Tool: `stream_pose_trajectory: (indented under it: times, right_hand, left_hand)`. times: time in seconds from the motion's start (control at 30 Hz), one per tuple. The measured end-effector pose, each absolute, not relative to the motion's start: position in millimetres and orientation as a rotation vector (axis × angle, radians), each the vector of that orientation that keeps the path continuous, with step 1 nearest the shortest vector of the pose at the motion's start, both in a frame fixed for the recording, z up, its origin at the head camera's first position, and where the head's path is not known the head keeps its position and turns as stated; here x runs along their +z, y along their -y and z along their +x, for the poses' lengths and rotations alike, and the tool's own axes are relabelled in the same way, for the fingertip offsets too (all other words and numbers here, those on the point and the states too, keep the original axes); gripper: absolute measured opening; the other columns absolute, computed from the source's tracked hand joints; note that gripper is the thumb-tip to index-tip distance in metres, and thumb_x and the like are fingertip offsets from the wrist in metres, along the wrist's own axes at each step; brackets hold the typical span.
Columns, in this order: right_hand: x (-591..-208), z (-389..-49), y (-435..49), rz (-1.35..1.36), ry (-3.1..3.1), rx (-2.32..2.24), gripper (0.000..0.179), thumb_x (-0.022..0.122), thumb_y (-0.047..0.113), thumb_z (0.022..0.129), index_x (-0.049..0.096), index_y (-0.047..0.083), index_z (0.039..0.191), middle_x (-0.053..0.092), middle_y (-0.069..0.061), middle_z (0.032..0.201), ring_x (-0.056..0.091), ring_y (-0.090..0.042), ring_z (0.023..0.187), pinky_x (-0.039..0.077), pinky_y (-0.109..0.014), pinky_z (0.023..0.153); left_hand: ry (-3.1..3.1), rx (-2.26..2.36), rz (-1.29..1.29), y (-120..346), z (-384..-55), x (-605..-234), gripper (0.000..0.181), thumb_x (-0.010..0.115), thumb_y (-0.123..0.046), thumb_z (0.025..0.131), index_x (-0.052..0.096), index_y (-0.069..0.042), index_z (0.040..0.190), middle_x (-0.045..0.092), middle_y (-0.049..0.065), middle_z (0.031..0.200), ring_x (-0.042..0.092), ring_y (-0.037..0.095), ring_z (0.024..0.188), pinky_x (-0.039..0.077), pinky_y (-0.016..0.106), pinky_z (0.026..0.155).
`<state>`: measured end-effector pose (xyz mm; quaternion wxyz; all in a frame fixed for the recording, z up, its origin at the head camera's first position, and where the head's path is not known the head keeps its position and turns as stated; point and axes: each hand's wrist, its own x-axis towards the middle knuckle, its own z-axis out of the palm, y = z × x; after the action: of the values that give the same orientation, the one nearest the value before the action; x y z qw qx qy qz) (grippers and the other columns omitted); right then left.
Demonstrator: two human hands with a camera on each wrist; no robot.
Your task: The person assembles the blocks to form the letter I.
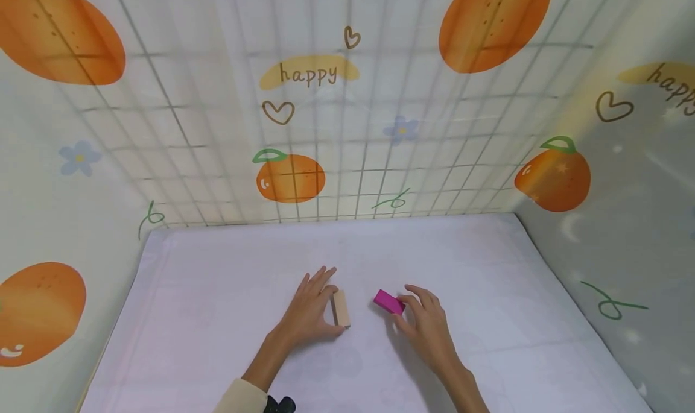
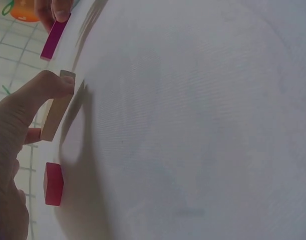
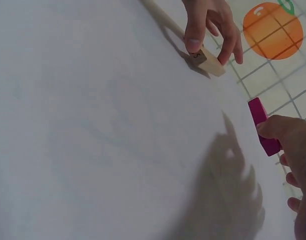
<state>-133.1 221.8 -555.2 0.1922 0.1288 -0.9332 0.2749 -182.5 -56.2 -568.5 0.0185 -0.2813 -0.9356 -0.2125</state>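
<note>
My left hand (image 1: 308, 310) pinches a plain wooden block (image 1: 340, 308) by its two ends, thumb at the near end and index finger at the far end. A small dark mark shows on the block's near end in the right wrist view. To the right, my right hand (image 1: 426, 325) holds a magenta block (image 1: 389, 302) between thumb and fingers, tilted, with its free end pointing toward the wooden block. The two blocks are apart. In the left wrist view a red block (image 2: 53, 184) lies beyond the left hand; the head view does not show it.
A white sheet covers the table (image 1: 217, 268). Behind it hangs a see-through curtain (image 1: 336, 117) printed with oranges, hearts and lettering, with a wire grid behind. More printed curtain (image 1: 624, 220) closes off the right side. A dark object (image 1: 280, 404) sits by the left sleeve.
</note>
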Motion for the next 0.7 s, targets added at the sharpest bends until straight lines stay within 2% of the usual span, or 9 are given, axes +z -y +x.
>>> stream_pose_trajectory:
  times: [0.27,0.7]
  right_hand:
    - [-555.4,-117.6,-216.7,0.377,2.649,0.788,0.039,0.085,0.009,0.079,0.069,0.003,0.114,0.060,-0.018,0.133,0.048,-0.041,0.127,0.041,-0.066,0.096]
    - [-560.2,-96.5,-210.0,0.350,2.601,0.843,0.040,0.087,0.008,0.075,0.070,0.003,0.110,0.061,-0.018,0.130,0.050,-0.042,0.123,0.043,-0.065,0.092]
  left_hand:
    - [2.917,-0.675,-0.887,53.5,-175.6,-571.7,0.074,0.080,-0.058,0.075,0.061,-0.011,0.129,0.022,0.000,0.167,0.011,0.020,0.155,0.006,0.048,0.124]
    - [2.836,-0.690,-0.963,54.2,-166.2,-577.9,0.074,0.082,-0.058,0.072,0.062,-0.011,0.125,0.026,0.005,0.165,0.014,0.024,0.154,0.011,0.052,0.123]
